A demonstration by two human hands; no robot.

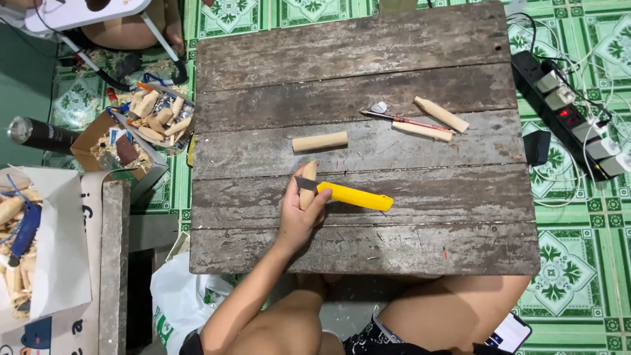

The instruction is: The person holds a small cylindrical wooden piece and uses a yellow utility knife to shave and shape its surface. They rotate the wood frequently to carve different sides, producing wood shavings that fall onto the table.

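Wood: weathered grey plank table (420, 250), boards running left to right, cracked and stained.
Left hand: left hand (300, 213) over the near-left part of the table, fingers curled around a short wooden peg (308, 179), thumb pressed along its side; peg upright in the view, rounded end pointing away from the body.
Knife: yellow utility knife (351, 195) flat on the table just right of the left hand, dark blade end touching or crossing the peg near the thumb, handle slanting toward the right.
Right hand: out of sight, no telling whether open or closed.
Loose dowel: pale wooden dowel (320, 141) lying across a board just beyond the held peg, apart from it.
Far right of table: two more carved wooden sticks (441, 114), one with a pointed tip, side by side; a thin red-handled tool (404, 120) just left of them, with a small pale scrap (379, 106) at its far end.
Floor: green patterned tiles (572, 263) around the table.
Right of table: black power strip (562, 112) with several plugs and white cables; a small black box (537, 146) near the table edge.
Left of table: cardboard box (141, 135) full of wooden pieces and shavings; dark cylinder (41, 135) lying beside it.
Near edge: bare knees under the table, a phone (509, 334) resting by the right thigh.
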